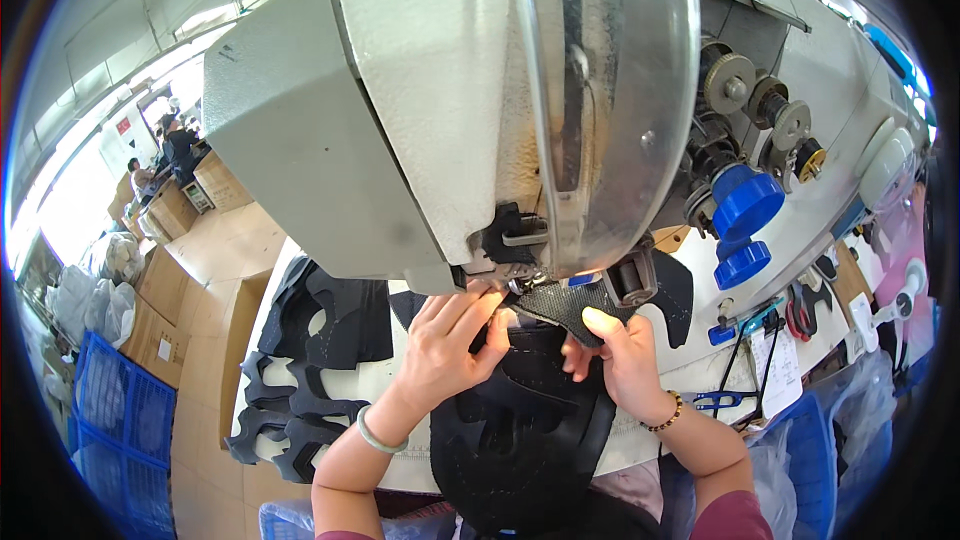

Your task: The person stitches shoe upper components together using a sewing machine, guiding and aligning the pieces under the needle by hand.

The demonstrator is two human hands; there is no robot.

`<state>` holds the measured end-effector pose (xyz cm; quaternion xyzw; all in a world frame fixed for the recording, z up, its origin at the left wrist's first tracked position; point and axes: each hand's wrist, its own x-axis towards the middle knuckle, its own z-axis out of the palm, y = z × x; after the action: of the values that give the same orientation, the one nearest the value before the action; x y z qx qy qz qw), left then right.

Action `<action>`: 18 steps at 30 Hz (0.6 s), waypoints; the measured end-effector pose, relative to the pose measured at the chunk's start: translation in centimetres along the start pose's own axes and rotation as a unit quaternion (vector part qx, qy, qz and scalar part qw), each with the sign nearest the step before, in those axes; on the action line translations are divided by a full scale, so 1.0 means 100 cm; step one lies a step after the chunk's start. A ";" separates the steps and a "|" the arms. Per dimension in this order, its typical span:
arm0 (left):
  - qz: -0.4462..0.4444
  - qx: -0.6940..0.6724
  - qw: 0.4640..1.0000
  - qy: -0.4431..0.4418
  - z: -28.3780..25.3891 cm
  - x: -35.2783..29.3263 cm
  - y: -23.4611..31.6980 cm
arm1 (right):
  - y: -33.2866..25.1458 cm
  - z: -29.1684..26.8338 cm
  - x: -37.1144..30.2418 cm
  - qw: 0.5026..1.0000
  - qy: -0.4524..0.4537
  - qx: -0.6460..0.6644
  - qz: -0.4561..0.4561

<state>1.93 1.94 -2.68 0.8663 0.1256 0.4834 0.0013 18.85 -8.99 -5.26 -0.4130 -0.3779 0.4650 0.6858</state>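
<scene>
A sewing machine with a grey head fills the upper middle, and its needle area sits low, just above my hands. Under it lies a black textured fabric piece with a curved edge, shaped like a shoe-upper part. My right hand pinches the near right edge of this piece, thumb on top. My left hand has its fingers bent and drawn together against the piece's left end, close to the needle; the fingertips are partly hidden. Black stitched material hangs over the table's near edge below both hands.
Stacked black cut pieces lie left on the white table. Red-handled scissors, blue-handled snips and a paper slip lie right. Blue thread-tension knobs jut out above. Blue crates stand on the floor at left.
</scene>
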 end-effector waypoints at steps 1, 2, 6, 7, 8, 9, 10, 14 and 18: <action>0.000 0.000 1.000 -0.001 -0.002 -0.001 0.000 | 0.002 -0.001 -0.004 1.000 0.000 0.001 0.001; -0.006 -0.002 1.000 -0.003 -0.003 -0.002 0.001 | 0.005 -0.003 -0.011 0.993 -0.027 -0.111 0.021; 0.031 0.017 0.999 0.006 -0.002 -0.001 -0.002 | -0.003 0.028 -0.039 0.777 -0.036 -0.521 -0.353; 0.022 0.012 1.000 -0.003 -0.003 -0.001 -0.001 | 0.003 0.032 -0.040 0.777 -0.035 -0.522 -0.350; 0.021 0.010 1.000 -0.004 -0.002 0.000 0.000 | 0.013 0.033 -0.038 0.716 -0.028 -0.580 -0.388; 0.013 0.005 1.000 -0.002 -0.002 0.002 0.002 | 0.021 0.032 -0.037 0.649 -0.019 -0.633 -0.422; 0.006 0.004 1.000 0.000 -0.003 0.001 0.003 | 0.027 0.029 -0.034 0.651 -0.018 -0.631 -0.420; 0.000 -0.137 0.990 -0.013 -0.011 -0.016 -0.003 | 0.023 0.006 -0.021 0.535 0.004 -0.697 -0.477; 0.109 -0.076 0.989 -0.066 -0.021 -0.024 0.008 | -0.016 0.006 -0.010 0.588 -0.043 -0.655 -0.473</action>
<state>-0.87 0.40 -3.47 0.9021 -0.0071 0.4309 0.0221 18.54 -10.17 -3.72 -0.4931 -0.7516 -0.2810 0.3362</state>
